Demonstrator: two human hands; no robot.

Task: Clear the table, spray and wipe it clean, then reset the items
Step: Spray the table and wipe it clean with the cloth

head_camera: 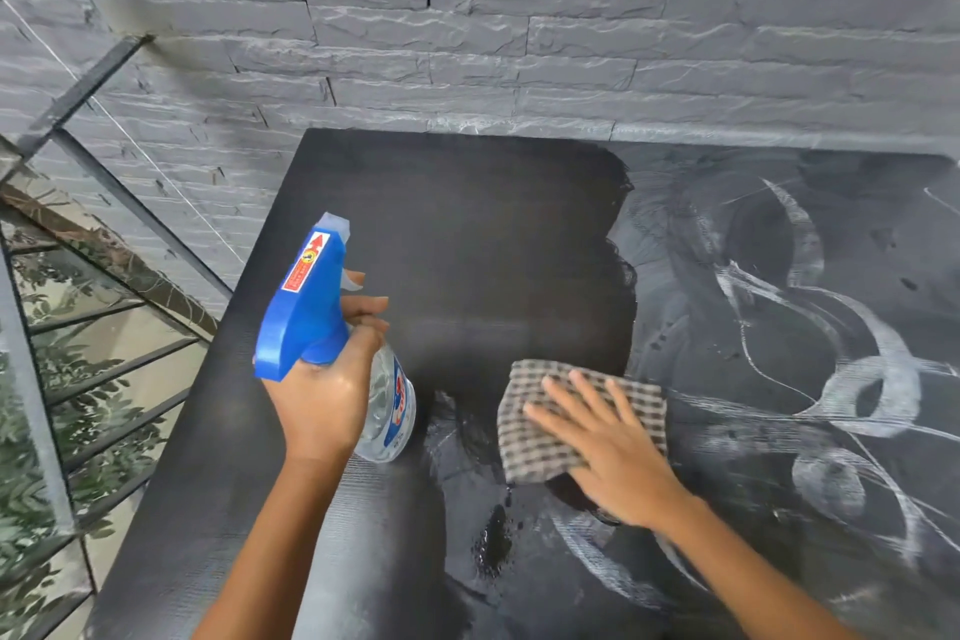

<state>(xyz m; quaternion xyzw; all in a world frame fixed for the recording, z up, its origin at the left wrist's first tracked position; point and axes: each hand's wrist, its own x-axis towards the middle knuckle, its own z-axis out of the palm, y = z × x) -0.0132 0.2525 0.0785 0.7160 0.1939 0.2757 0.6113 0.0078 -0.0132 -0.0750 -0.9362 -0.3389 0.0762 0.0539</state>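
1. Head view: a dark table [467, 234] is seen set against a grey stone wall [519, 42], with no items left on its top, so the clearing step is judged done and the wiping is in hand.
2. A spray bottle [322, 327] is gripped by the left hand [322, 400] over the table's left side; the fingers are clenched round its neck, the blue head is tilted up and its nozzle is pointed toward the far edge.
3. A checked cloth [550, 421] is pressed flat on the table near the middle of the near half by the right hand [608, 452], whose fingers are spread open on top of it, not closed around it.
4. Whitish smeared streaks [857, 379] are seen across the right half, and a wet patch [493, 541] just nearer than the cloth.
5. The smeared area lies to the right of the cloth, so the right hand is the nearer one; a sweep toward the right edge is judged to be called for.
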